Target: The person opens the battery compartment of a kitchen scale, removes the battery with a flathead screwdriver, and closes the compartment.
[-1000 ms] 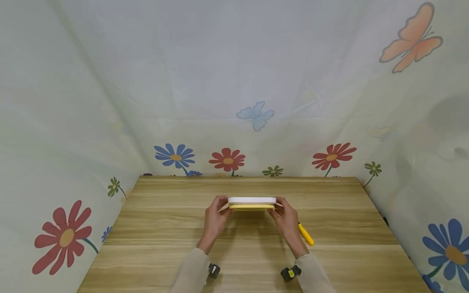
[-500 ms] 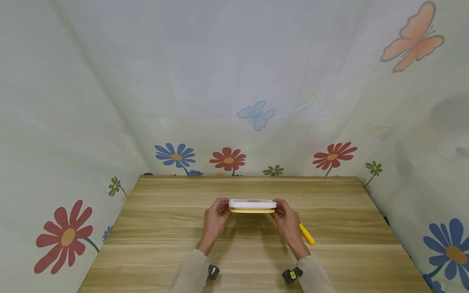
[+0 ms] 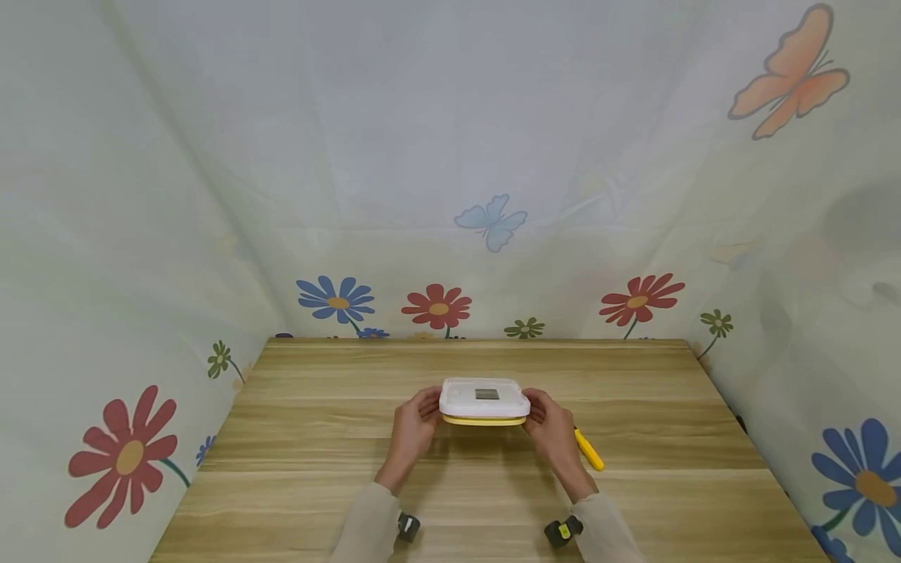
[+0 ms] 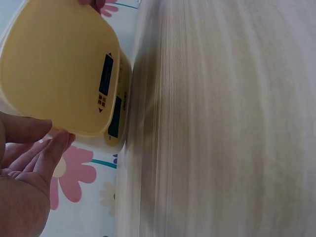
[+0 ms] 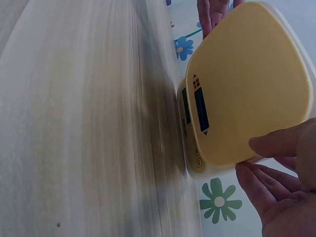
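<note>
A kitchen scale (image 3: 486, 399) is held above the table, its white underside with a small grey label turned up toward the head camera. Both wrist views show its yellow weighing plate (image 4: 59, 64) and a dark display strip beside it. My left hand (image 3: 413, 426) pinches one end, thumb on the yellow face in the left wrist view. At the opposite end my right hand (image 3: 552, 430) grips likewise, with its thumb on the plate (image 5: 252, 89) and fingers along the rim.
A thin tool with a yellow handle (image 3: 589, 450) lies on the wood-grain table (image 3: 317, 469), partly hidden behind my right hand. Cloth walls (image 3: 394, 156) printed with flowers and butterflies rise at the back and both sides.
The scale has tilted so that its white underside faces up more, where before mostly its edge showed. Both hands have lowered slightly with it, keeping their grip.
</note>
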Tool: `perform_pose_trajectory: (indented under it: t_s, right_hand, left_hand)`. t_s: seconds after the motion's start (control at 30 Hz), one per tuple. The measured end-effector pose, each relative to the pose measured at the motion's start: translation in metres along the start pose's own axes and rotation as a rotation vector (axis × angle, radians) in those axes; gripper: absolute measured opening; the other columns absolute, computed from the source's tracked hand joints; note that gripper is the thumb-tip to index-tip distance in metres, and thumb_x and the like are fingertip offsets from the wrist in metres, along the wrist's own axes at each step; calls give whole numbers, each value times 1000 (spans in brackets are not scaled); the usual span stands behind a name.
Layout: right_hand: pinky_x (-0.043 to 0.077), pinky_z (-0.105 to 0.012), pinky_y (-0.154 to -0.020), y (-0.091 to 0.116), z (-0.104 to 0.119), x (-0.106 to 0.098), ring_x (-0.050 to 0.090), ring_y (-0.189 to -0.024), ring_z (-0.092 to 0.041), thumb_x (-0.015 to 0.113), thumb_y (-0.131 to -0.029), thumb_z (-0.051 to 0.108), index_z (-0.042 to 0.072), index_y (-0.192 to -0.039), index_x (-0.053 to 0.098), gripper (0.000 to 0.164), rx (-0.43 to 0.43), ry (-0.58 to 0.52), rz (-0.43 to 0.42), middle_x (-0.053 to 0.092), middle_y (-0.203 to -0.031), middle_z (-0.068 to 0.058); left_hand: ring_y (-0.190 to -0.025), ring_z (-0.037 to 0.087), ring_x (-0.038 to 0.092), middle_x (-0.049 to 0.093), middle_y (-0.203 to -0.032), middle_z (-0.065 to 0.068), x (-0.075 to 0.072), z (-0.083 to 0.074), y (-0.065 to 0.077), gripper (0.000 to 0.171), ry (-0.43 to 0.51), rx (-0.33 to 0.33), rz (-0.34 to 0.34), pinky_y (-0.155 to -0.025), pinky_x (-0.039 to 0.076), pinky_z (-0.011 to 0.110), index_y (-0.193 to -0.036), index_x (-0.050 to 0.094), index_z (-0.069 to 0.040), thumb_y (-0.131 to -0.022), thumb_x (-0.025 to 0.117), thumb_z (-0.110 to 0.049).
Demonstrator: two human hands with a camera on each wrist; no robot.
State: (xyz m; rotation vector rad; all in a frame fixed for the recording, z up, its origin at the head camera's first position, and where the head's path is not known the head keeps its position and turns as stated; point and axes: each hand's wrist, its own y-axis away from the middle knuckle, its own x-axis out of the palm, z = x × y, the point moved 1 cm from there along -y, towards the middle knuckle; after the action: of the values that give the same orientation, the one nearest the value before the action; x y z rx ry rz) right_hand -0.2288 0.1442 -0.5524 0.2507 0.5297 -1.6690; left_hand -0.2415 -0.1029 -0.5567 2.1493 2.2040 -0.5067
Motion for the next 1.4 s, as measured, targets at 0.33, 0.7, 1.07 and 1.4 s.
perform_pose_trajectory:
  t_s: [0.33, 0.7, 1.07, 1.4]
  right_hand:
    - [61, -39, -86, 3, -1, -1, 70, -101, -26, 60, -92, -3, 5, -124, 67, 34, -53, 140, 27, 71, -118, -14]
    - [59, -42, -89, 6, -6, -4, 69, -103, -25, 45, -104, 31, 6, -126, 67, 39, 33, -1, 49, 69, -123, -12]
    - [58, -41, -94, 6, -8, -3, 66, -109, -24, 63, -95, 28, 8, -126, 67, 37, 73, 8, 102, 70, -122, -11]
    - [58, -37, -95, 6, -8, -1, 66, -114, -27, 68, -92, 20, 5, -129, 64, 40, 124, -10, 144, 66, -128, -14]
  left_hand:
    - [-105, 30, 69, 70, -115, 23, -6, 5, 2, 31, 11, -36, 11, -83, 61, 25, -123, 64, 6, -99, 45, 2]
    - [-115, 38, 63, 61, -126, 31, -9, 3, 4, 36, 160, -122, 52, -94, 58, 32, -125, 58, 14, -100, 43, -8]
    - [-111, 31, 66, 68, -121, 21, -11, 10, 6, 34, -83, -123, 88, -93, 59, 35, -121, 66, 3, -91, 61, -13]
    - [-116, 36, 63, 64, -126, 26, -10, 15, 7, 42, -72, -121, 138, -96, 57, 36, -127, 60, 8, -87, 58, -5]
